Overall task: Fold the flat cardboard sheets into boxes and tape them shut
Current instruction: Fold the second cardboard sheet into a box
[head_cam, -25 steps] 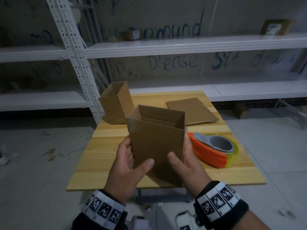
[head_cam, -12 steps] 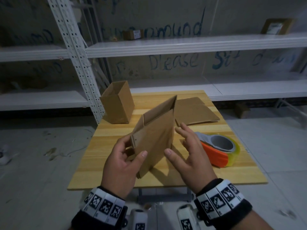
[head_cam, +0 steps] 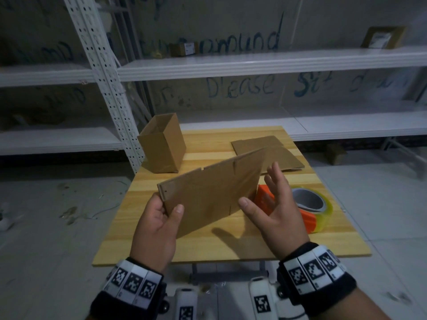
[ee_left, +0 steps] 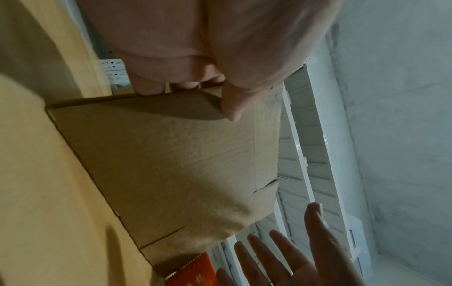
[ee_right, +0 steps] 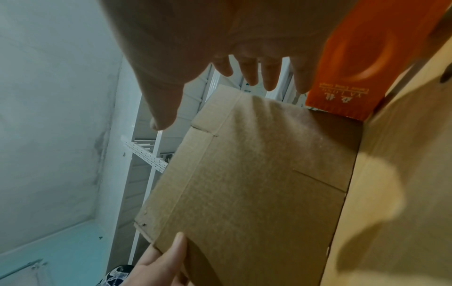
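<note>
A flattened brown cardboard sheet [head_cam: 212,192] [ee_left: 171,164] [ee_right: 244,183] hangs tilted above the wooden table [head_cam: 231,245], its right end higher. My left hand [head_cam: 161,211] [ee_left: 229,108] pinches its left edge, thumb on the near face, fingers behind. Just off the sheet's right edge my right hand [head_cam: 270,197] [ee_right: 220,58] is open with straight, spread fingers, and the wrist views show a gap between them. An orange tape dispenser [head_cam: 307,222] with a clear tape roll lies on the table under the right hand.
An erected open-topped box [head_cam: 163,146] stands at the table's back left. More flat sheets [head_cam: 275,151] lie at the back right. White metal shelving [head_cam: 254,63] runs behind the table. The table's near edge is close to my wrists.
The box, held open as a tube by both hands a second ago, has collapsed flat and swung sideways. My right hand has let go and opened; the left still holds it.
</note>
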Tool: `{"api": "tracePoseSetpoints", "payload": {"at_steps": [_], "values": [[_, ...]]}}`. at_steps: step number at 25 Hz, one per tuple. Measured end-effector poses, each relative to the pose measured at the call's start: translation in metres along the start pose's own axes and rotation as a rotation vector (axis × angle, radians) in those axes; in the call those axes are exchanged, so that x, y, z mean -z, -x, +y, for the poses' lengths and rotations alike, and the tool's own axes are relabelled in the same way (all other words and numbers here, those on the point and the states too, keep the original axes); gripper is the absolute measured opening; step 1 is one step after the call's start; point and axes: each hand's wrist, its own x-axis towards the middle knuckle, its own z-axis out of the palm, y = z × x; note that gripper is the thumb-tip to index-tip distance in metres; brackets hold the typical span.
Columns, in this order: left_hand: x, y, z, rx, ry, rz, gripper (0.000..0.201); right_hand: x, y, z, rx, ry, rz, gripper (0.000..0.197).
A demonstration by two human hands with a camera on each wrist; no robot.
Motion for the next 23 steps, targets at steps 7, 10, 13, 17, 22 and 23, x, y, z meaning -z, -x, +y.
{"api": "tracePoseSetpoints", "payload": {"at_steps": [7, 10, 13, 17, 22, 23], "values": [[0.003, 0.000, 0.001, 0.018, 0.151, 0.080, 0.041, -0.003, -0.002, 0.007, 0.005, -0.032, -0.041, 0.125], [0.006, 0.001, 0.004, 0.056, 0.198, 0.097, 0.044, -0.005, -0.002, 0.008, 0.002, -0.033, -0.052, 0.127], [0.000, 0.005, 0.009, 0.035, 0.119, 0.063, 0.054, -0.006, 0.000, 0.006, -0.005, -0.065, -0.070, 0.129], [-0.008, 0.011, 0.004, -0.003, 0.043, -0.014, 0.116, -0.014, 0.004, 0.004, 0.031, -0.075, -0.126, 0.114], [-0.016, 0.016, 0.012, -0.005, 0.080, -0.162, 0.115, -0.024, 0.007, 0.003, 0.094, -0.086, -0.146, 0.105], [-0.015, 0.015, 0.016, -0.024, 0.090, -0.173, 0.106, -0.024, 0.007, 0.003, 0.116, -0.058, -0.135, 0.102]]}}
